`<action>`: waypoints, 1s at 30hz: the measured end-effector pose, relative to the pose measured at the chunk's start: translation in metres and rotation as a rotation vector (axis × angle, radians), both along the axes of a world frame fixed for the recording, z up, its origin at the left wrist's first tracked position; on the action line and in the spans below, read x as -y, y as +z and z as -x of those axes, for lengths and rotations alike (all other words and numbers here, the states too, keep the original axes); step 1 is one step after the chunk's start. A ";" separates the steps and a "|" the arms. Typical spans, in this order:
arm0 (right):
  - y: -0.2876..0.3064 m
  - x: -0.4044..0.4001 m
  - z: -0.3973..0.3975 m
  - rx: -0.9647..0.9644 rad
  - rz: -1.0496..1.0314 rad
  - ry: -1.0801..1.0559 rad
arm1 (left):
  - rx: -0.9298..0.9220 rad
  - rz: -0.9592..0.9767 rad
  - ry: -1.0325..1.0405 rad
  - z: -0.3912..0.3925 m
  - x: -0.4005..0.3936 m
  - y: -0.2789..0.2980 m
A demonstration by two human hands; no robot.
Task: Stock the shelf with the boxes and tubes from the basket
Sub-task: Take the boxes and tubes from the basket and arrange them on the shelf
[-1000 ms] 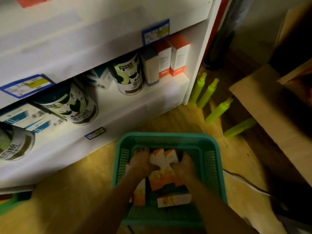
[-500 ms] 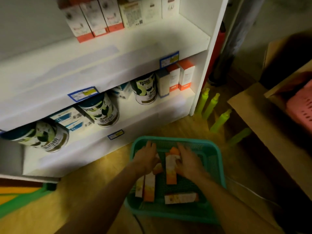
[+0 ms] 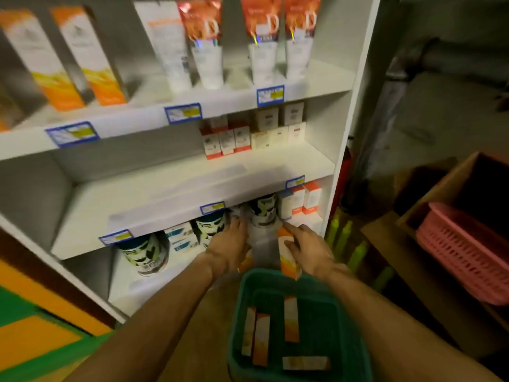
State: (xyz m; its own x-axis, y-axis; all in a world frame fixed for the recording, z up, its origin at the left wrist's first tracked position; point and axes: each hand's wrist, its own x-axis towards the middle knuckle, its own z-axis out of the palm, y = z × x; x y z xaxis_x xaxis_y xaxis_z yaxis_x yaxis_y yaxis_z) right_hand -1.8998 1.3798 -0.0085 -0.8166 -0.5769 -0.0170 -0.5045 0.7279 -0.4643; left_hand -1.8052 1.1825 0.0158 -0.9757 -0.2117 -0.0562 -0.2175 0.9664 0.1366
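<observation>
White shelf (image 3: 192, 186) unit behind, green basket (image 3: 242, 321) below the fingers. Right hand (image 3: 311, 248) fingers curled round an orange-white box (image 3: 286, 253); left hand (image 3: 230, 248) gripping a second box, mostly hidden. Four boxes (image 3: 291, 321) left in basket.

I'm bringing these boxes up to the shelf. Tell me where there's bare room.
Middle shelf: bare left of the small boxes and in front of them. Top shelf: a gap between the orange boxes and the tubes. Bottom shelf is crowded with tins and cartons; only a front strip near the left hand is bare.
</observation>
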 end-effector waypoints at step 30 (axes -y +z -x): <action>0.357 0.216 -0.065 -0.363 0.537 0.147 | -0.627 0.232 0.205 -0.105 0.160 0.363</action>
State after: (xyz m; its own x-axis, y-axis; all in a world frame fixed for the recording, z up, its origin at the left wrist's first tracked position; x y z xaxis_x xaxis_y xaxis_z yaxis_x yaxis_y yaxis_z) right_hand -1.8351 1.1636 0.3489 -0.6289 -0.5340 0.5651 -0.7734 0.3544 -0.5257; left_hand -1.7005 1.0221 0.3787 -0.7485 -0.3330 0.5734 -0.3458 0.9339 0.0910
